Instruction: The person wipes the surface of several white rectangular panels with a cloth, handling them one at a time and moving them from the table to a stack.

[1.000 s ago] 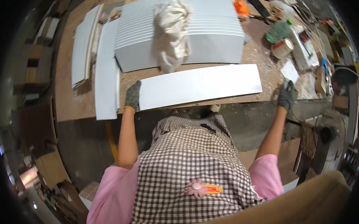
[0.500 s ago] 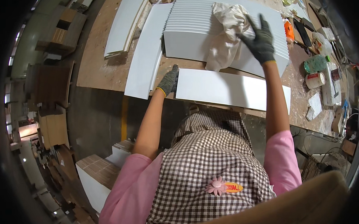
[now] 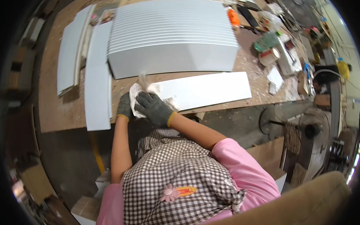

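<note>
**Head view: rag pressed on white panel**

White rag (image 3: 139, 96) bunched at left end of long panel (image 3: 204, 89), near table (image 3: 69, 112) front edge. Right hand (image 3: 155, 108) gloved, clamped on rag, pressing down. Left hand (image 3: 125, 106) gloved, fingers curled over panel's end beside it. Stack of panels (image 3: 170, 37) just behind; clutter far right.

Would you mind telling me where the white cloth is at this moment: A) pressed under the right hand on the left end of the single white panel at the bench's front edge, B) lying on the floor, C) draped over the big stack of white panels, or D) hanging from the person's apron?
A: the right hand presses the white cloth onto the left end of the single white panel; the stack of white panels is bare.
</note>
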A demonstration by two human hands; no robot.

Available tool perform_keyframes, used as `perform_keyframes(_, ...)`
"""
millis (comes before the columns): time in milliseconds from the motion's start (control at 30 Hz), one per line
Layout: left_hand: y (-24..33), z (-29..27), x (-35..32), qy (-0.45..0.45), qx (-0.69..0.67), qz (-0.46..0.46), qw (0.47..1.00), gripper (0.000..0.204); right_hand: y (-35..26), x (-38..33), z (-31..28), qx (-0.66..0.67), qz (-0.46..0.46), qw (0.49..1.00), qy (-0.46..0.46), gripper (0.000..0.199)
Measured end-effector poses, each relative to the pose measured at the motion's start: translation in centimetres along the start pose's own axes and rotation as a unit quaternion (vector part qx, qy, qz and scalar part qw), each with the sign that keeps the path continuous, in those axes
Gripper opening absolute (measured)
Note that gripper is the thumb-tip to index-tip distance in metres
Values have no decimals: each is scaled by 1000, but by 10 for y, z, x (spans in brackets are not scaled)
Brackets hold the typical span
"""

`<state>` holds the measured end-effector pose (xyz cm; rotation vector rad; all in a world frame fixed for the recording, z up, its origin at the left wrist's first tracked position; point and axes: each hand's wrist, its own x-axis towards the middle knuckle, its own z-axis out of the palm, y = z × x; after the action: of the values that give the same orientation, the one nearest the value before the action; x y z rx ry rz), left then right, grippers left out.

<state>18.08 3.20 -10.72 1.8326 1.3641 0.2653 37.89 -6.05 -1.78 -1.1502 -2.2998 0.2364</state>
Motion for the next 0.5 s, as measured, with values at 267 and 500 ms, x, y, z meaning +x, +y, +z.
perform_keyframes(267,4,0,0,96,-195,-216,952,51,132,-264,-128,-221,390,890,81,71)
perform_keyframes(500,60,-11,-14,70,-418,-284,860,55,157,-249,-245,181,568,718,360,42)
